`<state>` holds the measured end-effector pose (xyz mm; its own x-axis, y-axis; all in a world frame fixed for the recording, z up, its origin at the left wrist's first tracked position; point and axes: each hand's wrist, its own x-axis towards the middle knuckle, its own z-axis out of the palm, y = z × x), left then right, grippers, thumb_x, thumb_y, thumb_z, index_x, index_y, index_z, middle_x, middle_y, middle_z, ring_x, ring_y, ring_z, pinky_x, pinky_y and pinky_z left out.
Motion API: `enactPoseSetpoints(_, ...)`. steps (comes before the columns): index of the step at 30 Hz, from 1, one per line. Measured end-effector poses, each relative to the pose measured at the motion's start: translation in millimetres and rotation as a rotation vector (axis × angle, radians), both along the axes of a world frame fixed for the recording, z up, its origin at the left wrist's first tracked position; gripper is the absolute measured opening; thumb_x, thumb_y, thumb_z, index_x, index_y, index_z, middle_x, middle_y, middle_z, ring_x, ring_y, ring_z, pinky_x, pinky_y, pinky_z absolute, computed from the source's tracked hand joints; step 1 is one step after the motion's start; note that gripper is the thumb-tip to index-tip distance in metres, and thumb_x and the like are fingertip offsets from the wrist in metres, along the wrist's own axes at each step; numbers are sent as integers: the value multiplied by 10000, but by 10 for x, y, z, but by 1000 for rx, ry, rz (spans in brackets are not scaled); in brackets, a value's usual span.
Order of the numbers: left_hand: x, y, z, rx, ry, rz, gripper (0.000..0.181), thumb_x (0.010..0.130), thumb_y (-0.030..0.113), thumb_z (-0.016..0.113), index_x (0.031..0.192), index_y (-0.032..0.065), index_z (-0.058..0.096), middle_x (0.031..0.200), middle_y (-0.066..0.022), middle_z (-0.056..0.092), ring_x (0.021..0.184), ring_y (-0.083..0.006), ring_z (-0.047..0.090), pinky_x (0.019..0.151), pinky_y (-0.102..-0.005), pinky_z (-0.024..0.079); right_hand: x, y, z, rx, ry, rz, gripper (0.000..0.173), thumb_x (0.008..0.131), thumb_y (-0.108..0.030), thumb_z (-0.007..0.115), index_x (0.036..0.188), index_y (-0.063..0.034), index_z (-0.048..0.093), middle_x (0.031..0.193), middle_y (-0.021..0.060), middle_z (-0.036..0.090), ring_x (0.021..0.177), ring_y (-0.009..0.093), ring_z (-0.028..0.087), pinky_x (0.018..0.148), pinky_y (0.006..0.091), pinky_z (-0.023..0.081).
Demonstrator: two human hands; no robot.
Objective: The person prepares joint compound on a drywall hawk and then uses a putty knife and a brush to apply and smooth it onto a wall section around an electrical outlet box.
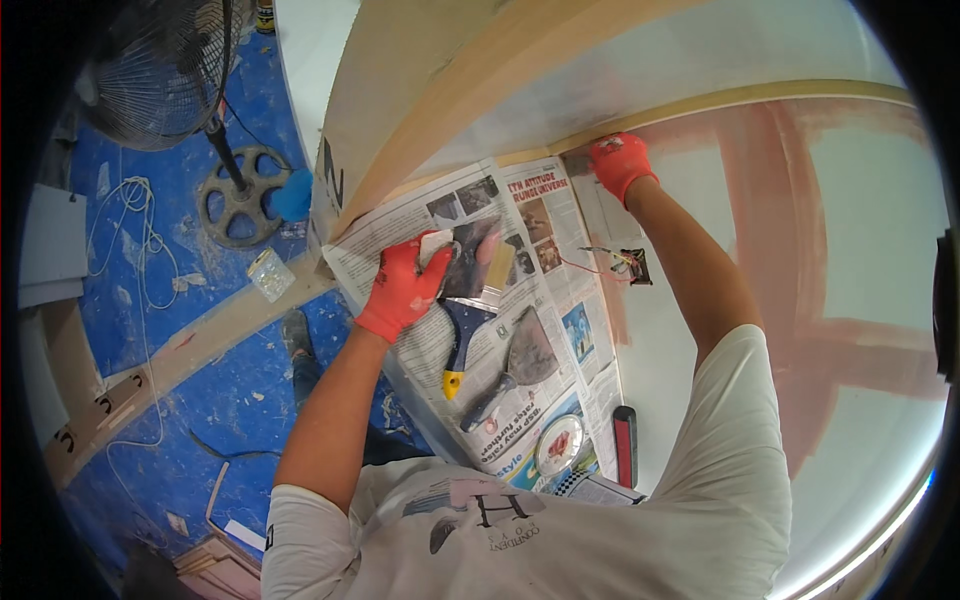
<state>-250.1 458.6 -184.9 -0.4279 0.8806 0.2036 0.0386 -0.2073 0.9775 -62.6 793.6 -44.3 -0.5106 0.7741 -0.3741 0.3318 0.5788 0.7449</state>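
My left hand (405,285), in a red work glove, grips the pale handle of a broad putty knife (470,259) whose blade carries pinkish filler. Below that blade a paintbrush (463,322) with a dark blue, yellow-tipped handle lies on newspaper (427,345). A second putty knife (517,367), its blade smeared, rests nearer my body, with a round lid (559,444) bearing pink filler past it. My right hand (621,165), gloved in red too, is against the wall panel at the corner; what its fingers hold, if anything, is hidden.
Loose wires come out of an electrical box (637,267) in the filler-streaked wall (780,225). A red and black tool (625,446) lies near my body. To the left, a pedestal fan (240,187), cables (142,225) and a taped roll (271,274) are on or above the blue floor covering (247,375).
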Motion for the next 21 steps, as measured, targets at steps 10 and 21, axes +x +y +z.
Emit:
enactPoseSetpoints(10,13,30,-78,54,7,-4,191,928,149,669,1061,17,702,947,-180,715,886,-369,685,772,-406,524,48,-76,-127,87,316,-38,255,944,-244,502,930,-110,719,960,92,724,963,282,663,814,432,499)
enactPoseSetpoints(21,11,24,-89,65,19,-18,214,927,155,665,1090,21,698,977,-186,717,910,-364,688,784,-403,529,251,-216,29,-35,62,125,225,922,-340,598,959,-173,744,974,83,718,1014,310,665,825,456,533)
